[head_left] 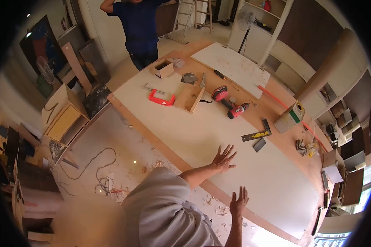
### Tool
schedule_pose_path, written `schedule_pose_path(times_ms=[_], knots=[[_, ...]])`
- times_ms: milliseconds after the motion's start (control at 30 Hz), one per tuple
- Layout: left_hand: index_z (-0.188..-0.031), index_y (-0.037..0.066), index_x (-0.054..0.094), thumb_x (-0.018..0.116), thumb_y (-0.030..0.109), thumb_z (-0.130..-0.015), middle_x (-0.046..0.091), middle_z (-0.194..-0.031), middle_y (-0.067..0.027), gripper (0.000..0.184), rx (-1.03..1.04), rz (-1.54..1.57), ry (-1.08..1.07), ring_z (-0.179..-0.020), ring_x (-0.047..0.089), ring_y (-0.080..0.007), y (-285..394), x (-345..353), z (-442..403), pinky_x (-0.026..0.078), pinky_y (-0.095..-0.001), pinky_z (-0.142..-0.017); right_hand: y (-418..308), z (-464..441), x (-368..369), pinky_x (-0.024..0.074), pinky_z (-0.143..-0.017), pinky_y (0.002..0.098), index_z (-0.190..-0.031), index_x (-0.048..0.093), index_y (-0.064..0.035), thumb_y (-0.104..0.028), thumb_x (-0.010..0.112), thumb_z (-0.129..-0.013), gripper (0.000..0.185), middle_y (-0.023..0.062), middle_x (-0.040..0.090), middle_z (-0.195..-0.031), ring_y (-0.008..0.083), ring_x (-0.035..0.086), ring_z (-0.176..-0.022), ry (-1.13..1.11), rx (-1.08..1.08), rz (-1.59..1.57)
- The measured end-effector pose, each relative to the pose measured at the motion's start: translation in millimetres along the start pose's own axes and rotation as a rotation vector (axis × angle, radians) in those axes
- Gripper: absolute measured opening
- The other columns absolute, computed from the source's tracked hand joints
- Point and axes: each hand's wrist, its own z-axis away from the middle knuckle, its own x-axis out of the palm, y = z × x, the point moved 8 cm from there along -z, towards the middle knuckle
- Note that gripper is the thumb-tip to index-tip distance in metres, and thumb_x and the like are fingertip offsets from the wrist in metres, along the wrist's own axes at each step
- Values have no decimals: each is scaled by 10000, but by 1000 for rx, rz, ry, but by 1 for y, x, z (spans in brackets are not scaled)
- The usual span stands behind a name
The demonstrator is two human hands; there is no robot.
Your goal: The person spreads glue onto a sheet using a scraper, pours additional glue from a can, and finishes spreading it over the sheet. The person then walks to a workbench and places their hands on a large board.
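Note:
My left hand (224, 159) is open with its fingers spread, over the large pale board (181, 136) on the workbench. Below it in the view, my right hand (239, 200) is also open, near the board's edge, holding nothing. Whether either palm touches the board I cannot tell. Closest to my left hand lie a small dark rectangular piece (259, 145) and a carpenter's square (257, 134) with yellow marks. Farther up the board are a red and black cordless drill (237, 110), a shallow wooden box (189, 98) and a red clamp (161, 99).
A metal can (289, 118) and a long red strip (272, 96) lie along the far side. A white panel (231, 61) rests at the bench's end, near a standing person (140, 33). Cords (107, 158) and shavings cover the floor. A stepladder (185, 18) stands behind.

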Motion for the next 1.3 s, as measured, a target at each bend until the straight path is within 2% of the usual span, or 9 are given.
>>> schedule_pose_path(times_ms=[133,233,367,400,567,867,1067,1133,1300], knots=[[-1450,155,170,312,567,-896,56,-1522,-102,705,-3,-46,23,-1404,-3,-275,-9,36,2,5,-562,-1096,96,-55,-30,96,-1075,580,-1425,265,-127,-324,473,-921,580,138,181,-1493,328,150,-1379,-46,116,297],[-1446,164,189,302,538,-909,73,-1519,-101,664,5,-34,44,-1405,-4,-256,-3,25,6,-31,-541,-1107,124,-90,-32,40,-1079,575,-1446,188,-107,-326,482,-911,648,131,97,-1515,334,73,-1393,-107,-53,393],[-1434,169,237,336,527,-904,82,-1519,-93,648,-12,1,37,-1406,3,-233,-3,26,3,-39,-523,-1114,141,-93,1,89,-1101,509,-1443,191,-85,-276,467,-921,620,152,165,-1498,328,112,-1388,-24,-284,437],[-1431,172,247,348,525,-900,85,-1519,-91,646,-39,28,56,-1406,6,-230,0,23,5,-38,-519,-1116,98,-82,-37,283,-1015,540,-1281,482,-48,-342,433,-918,469,190,450,-1331,374,382,-1256,182,-407,415],[-1424,188,271,394,514,-886,95,-1517,-95,642,-18,49,110,-1407,19,-228,-2,28,3,-40,-511,-1118,108,-75,-36,236,-1034,566,-1356,413,-116,-384,419,-913,518,119,371,-1416,333,328,-1310,457,-667,35],[-1419,145,277,397,514,-883,111,-1508,-135,661,-649,34,430,-1404,18,-276,-18,13,12,-32,-537,-1106,125,-73,-25,238,-1034,561,-1358,410,-123,-394,424,-912,522,112,381,-1411,329,334,-1307,340,-629,134],[-1419,62,249,384,547,-881,96,-1508,-148,736,-518,153,231,-1402,-7,-288,65,36,55,-27,-545,-1101,143,-68,-17,240,-1035,558,-1360,408,-128,-400,427,-912,525,107,387,-1408,326,339,-1305,308,-648,154],[-1425,43,215,335,620,-873,88,-1504,-169,807,-485,364,75,-1398,-30,-306,90,67,59,-27,-546,-1098,149,-69,-13,241,-1035,557,-1361,408,-129,-402,428,-912,526,105,389,-1407,325,340,-1304,302,-655,162],[-1439,65,169,275,713,-840,91,-1507,-152,889,-703,1469,551,-1399,3,-279,136,78,143,8,-546,-1093,147,-70,15,216,-1051,545,-1394,352,-151,-514,391,-900,614,72,381,-1418,333,330,-1309,153,-654,54]])
